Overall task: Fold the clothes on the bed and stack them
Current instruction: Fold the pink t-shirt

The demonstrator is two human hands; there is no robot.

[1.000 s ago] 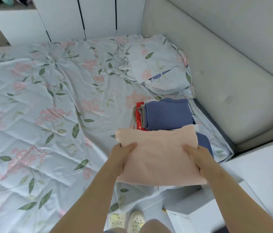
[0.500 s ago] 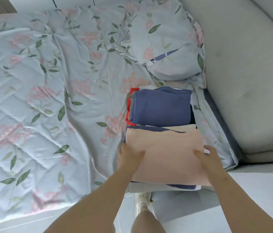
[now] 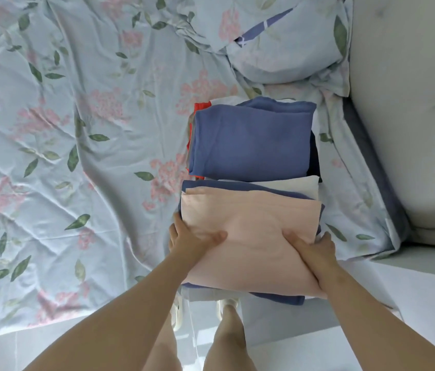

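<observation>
A folded peach garment point(image 3: 254, 228) lies on top of a near stack of folded clothes at the bed's front edge; blue and white layers show under it. My left hand point(image 3: 189, 241) grips its left edge, thumb on top. My right hand point(image 3: 310, 249) grips its right edge the same way. Just behind stands a second stack topped by a folded blue garment point(image 3: 251, 140), with a red piece point(image 3: 201, 107) peeking out at its left.
The bed carries a pale blue floral sheet point(image 3: 77, 129). A matching pillow point(image 3: 283, 41) lies at the back right. A grey padded headboard point(image 3: 409, 116) runs along the right. My legs and the white floor are below the bed's edge.
The peach garment came down from the air onto the near stack. Both hands stayed on its edges, and my view tilted down and closer to the bed.
</observation>
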